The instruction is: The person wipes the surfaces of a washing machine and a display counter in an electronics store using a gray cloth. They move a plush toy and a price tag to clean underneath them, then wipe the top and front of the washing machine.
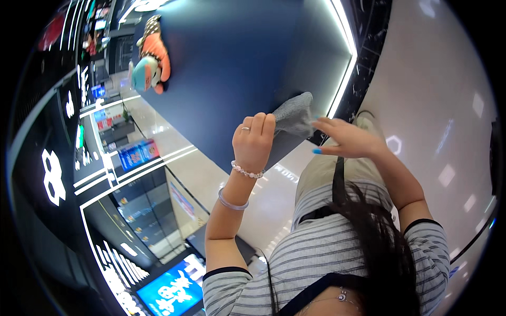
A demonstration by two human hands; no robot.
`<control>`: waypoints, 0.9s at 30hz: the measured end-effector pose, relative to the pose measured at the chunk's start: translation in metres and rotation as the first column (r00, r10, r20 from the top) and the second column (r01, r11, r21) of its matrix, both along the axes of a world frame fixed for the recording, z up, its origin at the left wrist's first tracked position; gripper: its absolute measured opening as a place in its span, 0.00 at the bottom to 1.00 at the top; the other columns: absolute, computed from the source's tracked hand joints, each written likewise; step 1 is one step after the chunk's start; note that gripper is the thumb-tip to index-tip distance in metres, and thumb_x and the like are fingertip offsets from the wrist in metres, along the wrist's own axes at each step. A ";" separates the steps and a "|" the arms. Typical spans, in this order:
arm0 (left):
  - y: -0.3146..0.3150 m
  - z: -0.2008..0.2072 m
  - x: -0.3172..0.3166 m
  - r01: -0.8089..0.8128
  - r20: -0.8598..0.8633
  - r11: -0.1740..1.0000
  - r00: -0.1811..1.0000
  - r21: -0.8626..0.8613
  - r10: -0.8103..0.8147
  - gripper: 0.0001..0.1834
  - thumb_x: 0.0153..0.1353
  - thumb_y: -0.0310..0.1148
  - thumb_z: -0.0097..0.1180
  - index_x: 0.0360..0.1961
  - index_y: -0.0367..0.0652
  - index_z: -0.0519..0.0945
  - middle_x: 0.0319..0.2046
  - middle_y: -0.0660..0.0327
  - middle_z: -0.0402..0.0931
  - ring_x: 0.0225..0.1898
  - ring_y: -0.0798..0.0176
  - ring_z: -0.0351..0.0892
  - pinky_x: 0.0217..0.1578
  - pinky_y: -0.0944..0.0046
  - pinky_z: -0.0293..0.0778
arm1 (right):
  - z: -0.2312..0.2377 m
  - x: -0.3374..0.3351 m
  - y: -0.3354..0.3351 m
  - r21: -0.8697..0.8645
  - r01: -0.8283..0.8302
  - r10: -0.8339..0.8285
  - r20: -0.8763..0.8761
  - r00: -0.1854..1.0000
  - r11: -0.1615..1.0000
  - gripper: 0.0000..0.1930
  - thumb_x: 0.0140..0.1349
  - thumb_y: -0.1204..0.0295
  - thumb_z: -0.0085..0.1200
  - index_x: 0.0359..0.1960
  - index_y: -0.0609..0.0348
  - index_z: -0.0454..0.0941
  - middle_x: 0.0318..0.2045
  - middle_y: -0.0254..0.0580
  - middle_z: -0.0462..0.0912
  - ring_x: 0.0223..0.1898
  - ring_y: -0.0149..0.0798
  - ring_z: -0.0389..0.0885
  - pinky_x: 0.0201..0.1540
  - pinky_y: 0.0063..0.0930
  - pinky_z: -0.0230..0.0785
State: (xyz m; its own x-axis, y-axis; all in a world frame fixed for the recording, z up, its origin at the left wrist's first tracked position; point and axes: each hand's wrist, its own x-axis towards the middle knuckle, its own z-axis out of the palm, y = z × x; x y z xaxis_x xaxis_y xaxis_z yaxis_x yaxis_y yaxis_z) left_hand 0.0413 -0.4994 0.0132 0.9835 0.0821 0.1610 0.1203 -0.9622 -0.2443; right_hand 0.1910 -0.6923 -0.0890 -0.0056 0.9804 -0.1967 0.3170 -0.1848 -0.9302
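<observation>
A grey cloth [294, 113] hangs bunched from my left hand [254, 138], whose fingers are closed on one end of it. The cloth is over the dark blue tabletop [221, 68], and I cannot tell whether it touches the surface. My right hand [345, 138] is at the cloth's other side, fingers stretched out and slightly apart. Its fingertips come close to the cloth's edge; whether they touch it is unclear. A plush toy [153, 60] in orange, white and teal lies on the far left part of the tabletop.
A bright light strip [348, 63] runs along the counter's right edge, with a black marbled band [371, 39] beside it. Pale shiny floor [432, 105] stretches to the right. Lit shop signs and a blue screen [174, 287] stand to the left.
</observation>
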 end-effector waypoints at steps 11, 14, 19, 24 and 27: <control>0.038 -0.027 -0.013 0.259 -0.239 0.965 0.935 -0.046 -0.262 0.43 0.49 0.21 0.58 0.67 0.35 0.54 0.70 0.36 0.39 0.72 0.28 0.31 0.68 0.34 0.36 | -0.071 -0.137 0.128 -0.081 0.845 -0.828 -0.270 0.492 0.528 0.45 0.66 0.44 0.44 0.67 0.78 0.50 0.67 0.76 0.50 0.69 0.70 0.47 0.71 0.54 0.40; 0.036 -0.032 -0.017 0.511 -0.269 0.841 0.848 0.181 -0.457 0.32 0.56 0.21 0.52 0.65 0.37 0.65 0.70 0.45 0.52 0.74 0.39 0.40 0.70 0.41 0.38 | -0.061 -0.129 0.131 0.110 0.929 -0.935 0.046 0.351 0.354 0.46 0.63 0.41 0.45 0.66 0.75 0.56 0.67 0.74 0.49 0.71 0.69 0.43 0.69 0.63 0.33; 0.020 -0.016 0.001 0.573 -0.691 0.818 0.612 0.052 -0.385 0.25 0.59 0.27 0.47 0.59 0.37 0.74 0.64 0.56 0.68 0.70 0.59 0.58 0.70 0.53 0.47 | -0.077 -0.105 0.117 0.171 0.931 -0.919 0.292 0.266 0.324 0.43 0.59 0.44 0.50 0.63 0.73 0.61 0.65 0.70 0.57 0.70 0.67 0.47 0.70 0.61 0.35; 0.014 -0.005 -0.006 0.677 -0.842 0.735 0.388 -0.015 -0.374 0.26 0.55 0.31 0.47 0.56 0.33 0.76 0.65 0.53 0.67 0.71 0.59 0.57 0.70 0.55 0.49 | -0.094 -0.176 0.143 0.269 0.943 -0.916 -0.295 0.272 0.193 0.42 0.59 0.60 0.53 0.67 0.79 0.49 0.67 0.77 0.49 0.71 0.67 0.47 0.70 0.56 0.41; 0.019 0.000 -0.010 0.641 -0.885 0.741 0.205 -0.201 -0.418 0.26 0.53 0.34 0.49 0.54 0.34 0.78 0.64 0.55 0.68 0.70 0.58 0.58 0.70 0.55 0.50 | -0.099 -0.269 0.143 0.183 0.932 -0.787 -0.499 0.362 0.313 0.42 0.63 0.58 0.50 0.70 0.73 0.44 0.72 0.67 0.39 0.74 0.64 0.35 0.72 0.54 0.33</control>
State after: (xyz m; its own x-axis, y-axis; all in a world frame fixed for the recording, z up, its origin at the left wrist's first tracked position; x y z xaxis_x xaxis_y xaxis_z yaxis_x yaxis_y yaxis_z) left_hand 0.0312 -0.4799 0.0131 0.3735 -0.4349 -0.8193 -0.7729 -0.6343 -0.0157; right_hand -0.0777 -0.5495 -0.1884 0.9094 0.4157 0.0155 -0.0685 0.1864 -0.9801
